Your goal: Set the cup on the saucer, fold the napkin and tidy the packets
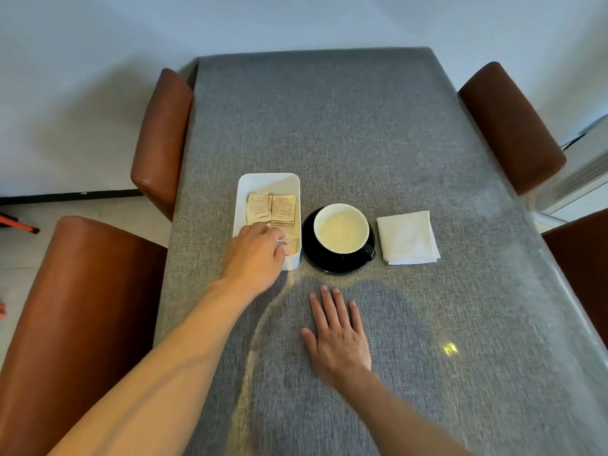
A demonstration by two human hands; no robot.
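A dark cup [341, 228] with a pale inside stands on a black saucer [311, 255] in the middle of the grey table. To its right lies a white napkin [408, 237], folded into a square. Left of the cup a white tray [268, 182] holds several tan packets [271, 209]. My left hand [253, 255] reaches over the tray's near end, fingers curled down onto the packets there; whether it grips one is hidden. My right hand [337, 337] lies flat on the table in front of the saucer, fingers spread, holding nothing.
Brown leather chairs stand at the table's sides: two on the left [161, 139] [75, 324], two on the right [510, 126] [585, 268]. The grey tablecloth [329, 120] stretches bare beyond the tray. A small bright light spot [450, 348] lies near my right hand.
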